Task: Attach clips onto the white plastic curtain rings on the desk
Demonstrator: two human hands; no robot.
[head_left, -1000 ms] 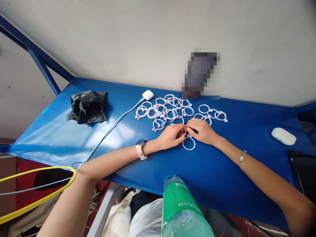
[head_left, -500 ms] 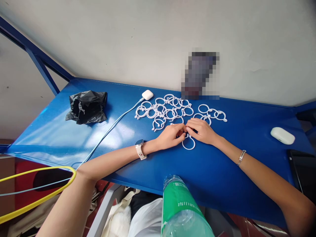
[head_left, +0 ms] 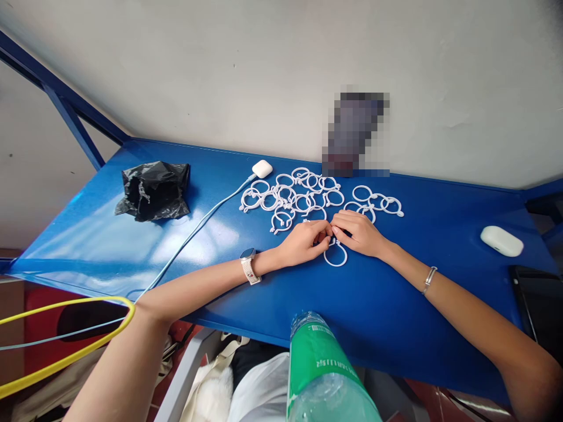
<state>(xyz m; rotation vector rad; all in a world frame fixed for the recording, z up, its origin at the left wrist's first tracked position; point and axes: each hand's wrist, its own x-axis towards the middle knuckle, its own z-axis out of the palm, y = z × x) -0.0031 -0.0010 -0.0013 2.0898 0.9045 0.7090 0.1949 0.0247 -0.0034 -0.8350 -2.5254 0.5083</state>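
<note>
My left hand [head_left: 307,241] and my right hand [head_left: 357,233] meet above the blue table, their fingertips pinched together. Just below them shows a white plastic curtain ring [head_left: 335,265], its knobbed top at my fingers, which partly cover it. Both hands appear closed on that ring's top; the exact grip is hidden. Beyond my left hand lies a loose heap of several similar white rings [head_left: 303,203], some overlapping. A smaller group of white rings [head_left: 363,193] lies past my right hand.
A crumpled black plastic bag [head_left: 153,190] sits at the left. A white charger [head_left: 263,169] trails a pale cable across the table [head_left: 396,305]. On the right are a white earbud case [head_left: 502,241] and a dark device [head_left: 536,305]. A green-labelled bottle [head_left: 323,351] stands close in front of me.
</note>
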